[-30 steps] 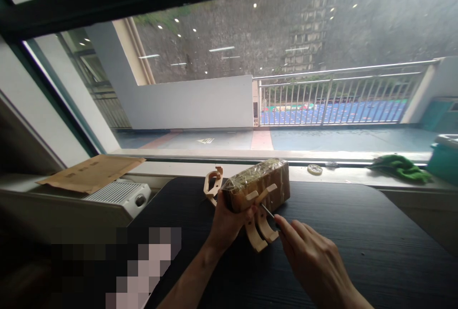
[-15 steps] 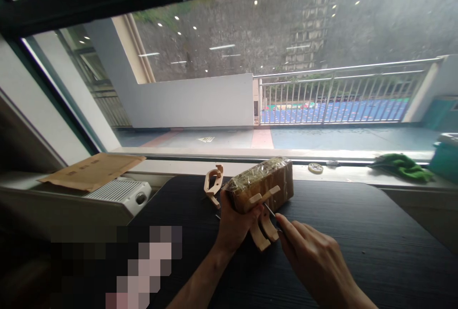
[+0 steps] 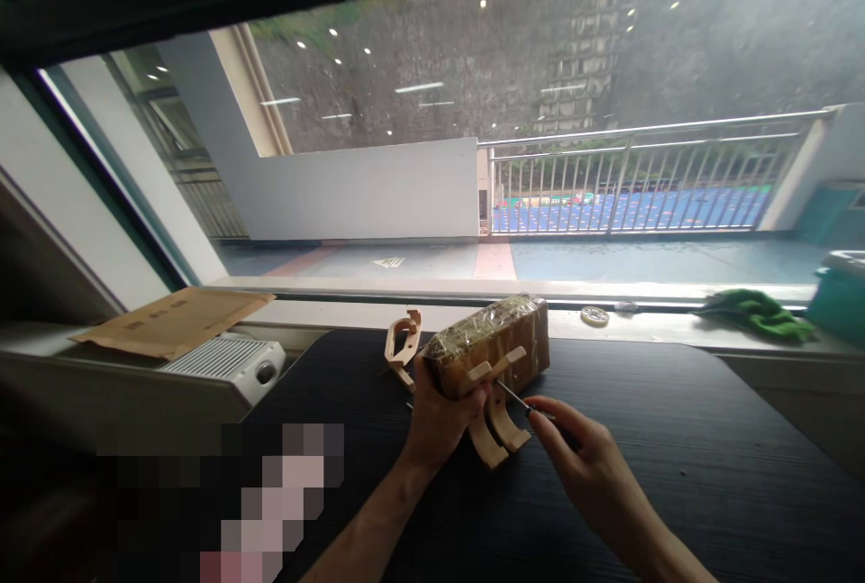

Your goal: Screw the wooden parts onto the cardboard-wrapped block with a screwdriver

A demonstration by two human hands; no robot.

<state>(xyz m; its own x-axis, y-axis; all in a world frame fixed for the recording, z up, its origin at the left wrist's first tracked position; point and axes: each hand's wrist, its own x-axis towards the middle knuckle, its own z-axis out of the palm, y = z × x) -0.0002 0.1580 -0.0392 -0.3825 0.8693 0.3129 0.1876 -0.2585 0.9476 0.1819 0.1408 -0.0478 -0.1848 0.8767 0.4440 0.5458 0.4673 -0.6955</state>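
My left hand (image 3: 439, 421) is closed on a light wooden assembly of curved legs (image 3: 487, 443), its thumb lying near the joint. The assembly leans against a brown box (image 3: 531, 349) wrapped in clear tape. In my right hand (image 3: 585, 448) is a screwdriver (image 3: 512, 395) with a thin metal shaft and a dark handle end. Its tip meets the assembly between the upper bars and the curved legs; the exact contact is too small to make out. Behind my left hand stands another angular wooden piece (image 3: 404, 353).
The dark table (image 3: 676, 439) reaches the windowsill. On the sill lie a roll of tape (image 3: 595, 317) and a green cloth (image 3: 760, 314). To the left, a brown paper envelope (image 3: 168, 322) rests above a white heater (image 3: 230, 367). A teal container (image 3: 842, 299) stands far right.
My right hand has shifted slightly right and turned, its fingers now around the screwdriver's handle end. The box and wooden assembly have moved a little to the left.
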